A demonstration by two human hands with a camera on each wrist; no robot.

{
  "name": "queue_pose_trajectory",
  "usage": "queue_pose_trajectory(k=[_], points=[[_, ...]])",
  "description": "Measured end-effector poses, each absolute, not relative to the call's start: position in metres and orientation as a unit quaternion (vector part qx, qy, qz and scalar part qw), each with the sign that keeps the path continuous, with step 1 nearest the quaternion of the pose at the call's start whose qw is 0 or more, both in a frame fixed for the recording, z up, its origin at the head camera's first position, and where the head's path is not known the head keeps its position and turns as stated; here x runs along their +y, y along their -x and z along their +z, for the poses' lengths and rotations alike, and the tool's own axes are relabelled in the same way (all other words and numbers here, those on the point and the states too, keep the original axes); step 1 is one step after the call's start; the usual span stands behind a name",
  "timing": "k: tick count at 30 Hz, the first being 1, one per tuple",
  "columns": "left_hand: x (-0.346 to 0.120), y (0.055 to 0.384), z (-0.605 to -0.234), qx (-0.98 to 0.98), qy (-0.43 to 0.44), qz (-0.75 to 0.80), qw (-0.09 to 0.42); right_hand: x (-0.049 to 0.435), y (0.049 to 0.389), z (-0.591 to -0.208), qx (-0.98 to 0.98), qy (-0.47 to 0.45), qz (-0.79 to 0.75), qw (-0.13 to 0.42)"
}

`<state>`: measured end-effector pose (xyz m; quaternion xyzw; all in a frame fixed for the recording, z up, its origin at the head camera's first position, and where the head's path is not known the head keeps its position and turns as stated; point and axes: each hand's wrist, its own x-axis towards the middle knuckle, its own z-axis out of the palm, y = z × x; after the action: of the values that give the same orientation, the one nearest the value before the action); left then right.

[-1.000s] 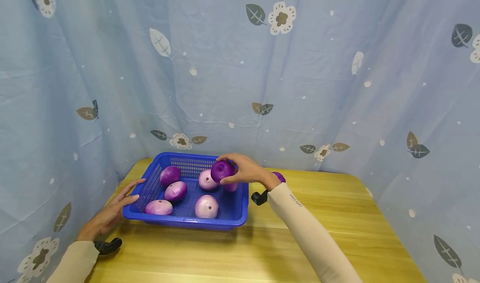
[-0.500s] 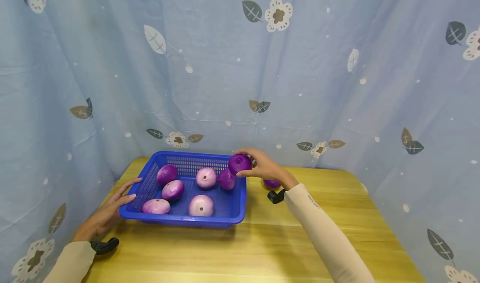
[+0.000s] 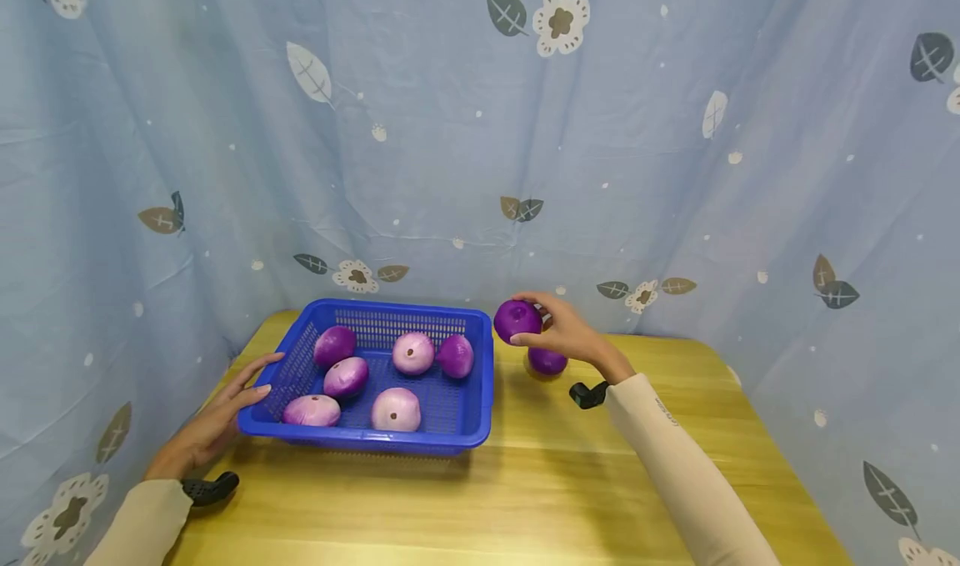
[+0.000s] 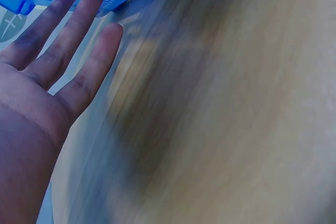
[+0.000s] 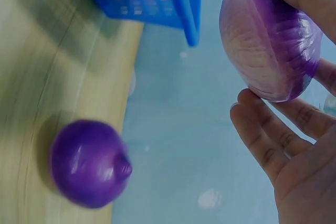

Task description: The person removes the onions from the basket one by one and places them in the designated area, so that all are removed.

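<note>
A purple onion (image 3: 517,322) is held up in my right hand (image 3: 566,330), pinched between thumb and fingers just beyond the basket's right rim. In the right wrist view this onion (image 5: 270,38) shows a pale side and a dark purple side. Below it, a second purple onion (image 3: 547,361) lies on the table, partly behind the hand. The blue plastic basket (image 3: 367,437) contains several purple and pale onions, such as a pale one (image 3: 396,410) near its front. My left hand (image 3: 213,424) rests against the basket's left rim with its fingers extended; the left wrist view shows them straight.
The basket stands on the left part of a yellow wood-grain table (image 3: 637,466). A light blue patterned curtain (image 3: 420,132) hangs behind the table and along both sides. A black wrist device (image 3: 588,395) sits under the right wrist.
My right hand has carried the purple onion rightward, from above the basket to outside its right rim. The left hand has stayed at the left rim.
</note>
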<state>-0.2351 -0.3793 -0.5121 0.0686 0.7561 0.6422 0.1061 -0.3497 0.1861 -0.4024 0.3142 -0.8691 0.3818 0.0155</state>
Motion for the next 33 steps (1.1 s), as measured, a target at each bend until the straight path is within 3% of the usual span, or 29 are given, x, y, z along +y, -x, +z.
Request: queue_pose_trajectory(k=[19,33], points=[[-0.382,0.23,-0.509,0.751,-0.063,0.648,0.114,0.262,0.34,-0.419,-0.896,-0.24,0.372,0.028],[-0.38,0.233,-0.507,0.752,-0.066,0.646,0.118,0.287,0.336,-0.436,-0.911,-0.194,0.362,0.034]])
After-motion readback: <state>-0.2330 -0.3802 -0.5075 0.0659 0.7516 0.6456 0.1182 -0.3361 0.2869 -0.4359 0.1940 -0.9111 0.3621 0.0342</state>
